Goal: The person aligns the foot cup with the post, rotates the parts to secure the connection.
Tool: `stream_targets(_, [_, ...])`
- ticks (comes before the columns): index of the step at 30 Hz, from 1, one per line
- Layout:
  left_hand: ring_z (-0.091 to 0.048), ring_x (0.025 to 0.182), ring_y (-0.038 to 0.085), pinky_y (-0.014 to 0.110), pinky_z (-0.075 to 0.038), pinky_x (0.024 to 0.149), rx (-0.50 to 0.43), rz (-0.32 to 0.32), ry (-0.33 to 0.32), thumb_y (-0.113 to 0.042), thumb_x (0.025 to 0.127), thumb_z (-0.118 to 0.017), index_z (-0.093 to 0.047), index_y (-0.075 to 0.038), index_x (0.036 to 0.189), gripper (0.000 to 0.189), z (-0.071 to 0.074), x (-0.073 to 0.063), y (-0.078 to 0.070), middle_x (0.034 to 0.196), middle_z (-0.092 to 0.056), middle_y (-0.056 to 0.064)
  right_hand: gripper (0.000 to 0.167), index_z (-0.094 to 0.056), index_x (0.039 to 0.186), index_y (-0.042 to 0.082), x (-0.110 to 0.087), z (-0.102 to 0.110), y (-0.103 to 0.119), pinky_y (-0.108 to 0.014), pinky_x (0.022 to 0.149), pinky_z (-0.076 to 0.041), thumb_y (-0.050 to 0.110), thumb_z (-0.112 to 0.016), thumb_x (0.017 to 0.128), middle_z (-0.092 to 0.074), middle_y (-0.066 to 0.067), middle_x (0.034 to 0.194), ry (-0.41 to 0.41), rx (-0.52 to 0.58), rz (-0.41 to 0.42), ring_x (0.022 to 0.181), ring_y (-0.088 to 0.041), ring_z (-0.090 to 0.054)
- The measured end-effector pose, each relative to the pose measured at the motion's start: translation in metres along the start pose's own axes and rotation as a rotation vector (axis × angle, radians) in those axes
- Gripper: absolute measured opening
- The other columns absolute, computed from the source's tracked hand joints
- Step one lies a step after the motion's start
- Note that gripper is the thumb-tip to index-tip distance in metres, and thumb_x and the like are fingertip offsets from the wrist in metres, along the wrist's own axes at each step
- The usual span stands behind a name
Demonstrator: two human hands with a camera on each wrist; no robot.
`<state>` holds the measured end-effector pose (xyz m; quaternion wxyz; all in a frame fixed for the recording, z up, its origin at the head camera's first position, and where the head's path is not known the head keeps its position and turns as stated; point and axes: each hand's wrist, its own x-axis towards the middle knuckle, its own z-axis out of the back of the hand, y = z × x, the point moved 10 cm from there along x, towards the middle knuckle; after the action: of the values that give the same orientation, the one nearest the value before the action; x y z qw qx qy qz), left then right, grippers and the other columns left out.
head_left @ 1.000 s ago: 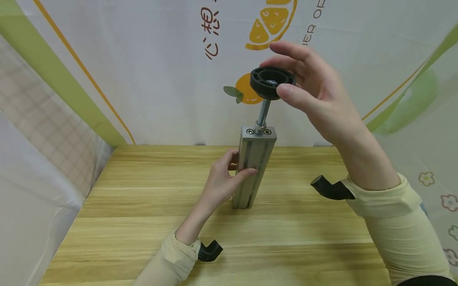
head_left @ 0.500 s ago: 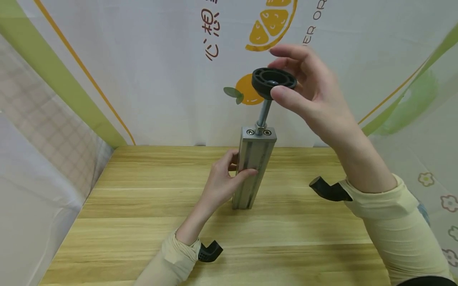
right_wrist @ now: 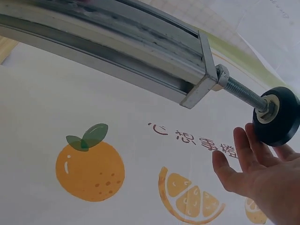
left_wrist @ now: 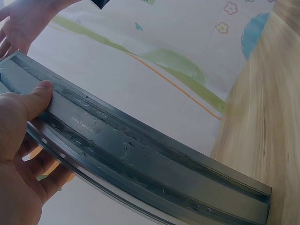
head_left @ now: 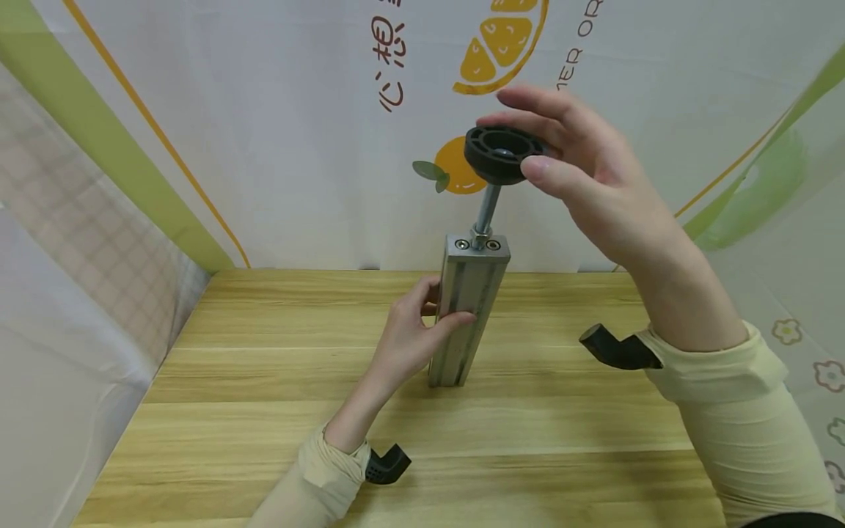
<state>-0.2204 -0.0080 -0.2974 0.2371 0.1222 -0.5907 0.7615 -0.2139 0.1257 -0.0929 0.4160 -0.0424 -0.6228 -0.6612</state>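
My left hand [head_left: 416, 334] grips an upright aluminium profile [head_left: 465, 293], thumb on its near face and fingers round its left side. The profile's lower end meets the wooden table. On its top end plate, between two socket-head screws, stands a threaded rod [right_wrist: 246, 93] with a nut [right_wrist: 221, 77] at its base. A round black levelling foot [head_left: 502, 169] crowns the rod, its ribbed hollow underside facing up. My right hand [head_left: 594, 169] holds the foot lightly at its edge, thumb at the right rim and fingers behind. In the left wrist view, the foot lies out of sight.
The wooden table [head_left: 264, 411] ends against a white printed curtain [head_left: 297, 147] close behind the profile. Pale cloth hangs at both sides. A black bent piece [head_left: 388, 466] juts from the left sleeve, another [head_left: 617, 350] from the right.
My right thumb slid left along the foot's rim, then moved back right, while the fingers behind drew right and then reached left again. The left hand and profile stay still.
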Motion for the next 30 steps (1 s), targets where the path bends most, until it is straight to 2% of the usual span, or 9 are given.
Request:
stream_targets(6, [-0.067, 0.097, 0.018, 0.032, -0.058, 0.086, -0.001, -0.012, -0.002, -0.015, 0.088, -0.080, -0.062, -0.008, 0.127, 0.043, 0.000, 0.000, -0.001, 0.112, -0.074, 0.008, 0.053, -0.052, 0.147, 0.009, -0.001, 0.003, 0.001, -0.025, 0.103, -0.049, -0.003, -0.057, 0.095, -0.059, -0.019, 0.136, -0.053, -0.036, -0.032, 0.123, -0.030, -0.059])
stream_targets(11, [-0.067, 0.097, 0.019, 0.033, -0.058, 0.087, -0.009, -0.006, -0.001, -0.015, 0.088, -0.081, -0.062, -0.009, 0.127, 0.044, 0.000, 0.000, -0.001, 0.112, -0.074, 0.008, 0.052, -0.056, 0.141, 0.007, 0.001, 0.004, 0.003, -0.024, 0.098, -0.048, -0.001, -0.068, 0.090, -0.057, -0.016, 0.124, -0.109, -0.091, -0.006, 0.117, -0.030, -0.053])
stream_targets(15, [-0.067, 0.098, 0.019, 0.034, -0.058, 0.088, -0.007, -0.003, 0.001, -0.015, 0.088, -0.080, -0.062, -0.009, 0.128, 0.044, 0.000, 0.001, -0.001, 0.112, -0.074, 0.008, 0.053, -0.055, 0.141, 0.005, 0.001, 0.003, 0.005, -0.023, 0.099, -0.048, -0.001, -0.068, 0.090, -0.056, -0.015, 0.121, -0.113, -0.105, 0.006, 0.116, -0.029, -0.052])
stream_targets(21, [-0.068, 0.098, 0.019, 0.034, -0.058, 0.088, 0.001, 0.007, 0.003, -0.015, 0.088, -0.080, -0.062, -0.009, 0.127, 0.044, 0.000, 0.001, 0.000, 0.112, -0.074, 0.007, 0.055, -0.054, 0.143, 0.006, 0.000, 0.003, 0.003, -0.024, 0.102, -0.047, -0.004, -0.065, 0.090, -0.057, -0.015, 0.124, -0.105, -0.099, -0.003, 0.118, -0.029, -0.053])
stream_targets(30, [-0.067, 0.097, 0.018, 0.034, -0.057, 0.088, 0.012, 0.012, -0.002, -0.017, 0.089, -0.080, -0.062, -0.009, 0.127, 0.042, 0.000, 0.000, 0.000, 0.110, -0.074, 0.007, 0.064, -0.044, 0.152, 0.009, -0.009, 0.004, -0.012, -0.025, 0.112, -0.045, -0.002, -0.066, 0.093, -0.057, -0.015, 0.143, -0.037, -0.099, -0.058, 0.131, -0.025, -0.058])
